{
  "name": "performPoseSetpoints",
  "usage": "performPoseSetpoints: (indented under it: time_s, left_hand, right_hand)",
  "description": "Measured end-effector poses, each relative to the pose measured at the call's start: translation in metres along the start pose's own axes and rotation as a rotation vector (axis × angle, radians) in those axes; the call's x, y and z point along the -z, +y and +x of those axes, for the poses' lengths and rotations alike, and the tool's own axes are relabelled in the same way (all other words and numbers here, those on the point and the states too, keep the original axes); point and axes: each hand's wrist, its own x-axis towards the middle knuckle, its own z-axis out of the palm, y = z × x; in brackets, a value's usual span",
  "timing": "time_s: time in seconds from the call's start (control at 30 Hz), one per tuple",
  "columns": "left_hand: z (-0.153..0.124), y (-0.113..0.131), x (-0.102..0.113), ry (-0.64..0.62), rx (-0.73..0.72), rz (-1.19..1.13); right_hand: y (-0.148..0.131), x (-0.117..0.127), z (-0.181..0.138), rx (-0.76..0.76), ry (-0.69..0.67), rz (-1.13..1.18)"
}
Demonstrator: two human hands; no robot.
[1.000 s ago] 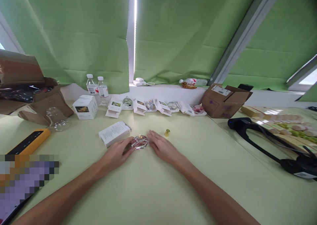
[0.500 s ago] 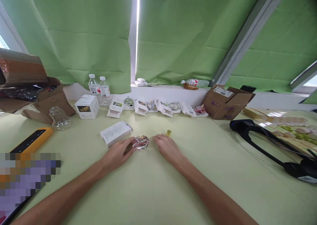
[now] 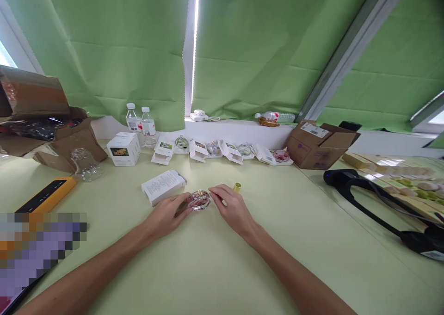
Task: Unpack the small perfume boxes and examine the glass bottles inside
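My left hand is closed around the left side of a small round glass perfume bottle, clear with dark pink showing inside and a gold neck on top. The bottle rests upright on the table. My right hand hovers by the bottle's right side, fingers bent, thumb apart from them, nothing visible between them. Just behind its knuckles a gold cap stands on the table. A flat white box with printed text lies beyond my left hand.
Along the wall stand several opened white boxes with glass bottles in trays. A white cube box, water bottles and a glass jar are at left. Right are a cardboard box and a black headset-like device.
My right hand has moved slightly left, closer to the bottle's top, its fingers lifted and thumb now apart. My left hand keeps its hold on the bottle.
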Motion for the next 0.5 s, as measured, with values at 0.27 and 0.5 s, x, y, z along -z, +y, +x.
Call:
performPoseSetpoints:
  time_s: [0.27,0.5]
  left_hand:
    - [0.0,0.003,0.0,0.009,-0.011,-0.04]
    - [0.0,0.001,-0.001,0.004,-0.018,-0.026]
  right_hand:
    - [-0.017,-0.006,-0.004,0.13,0.061,0.053]
    - [-0.016,-0.004,-0.002,0.13,0.072,0.058]
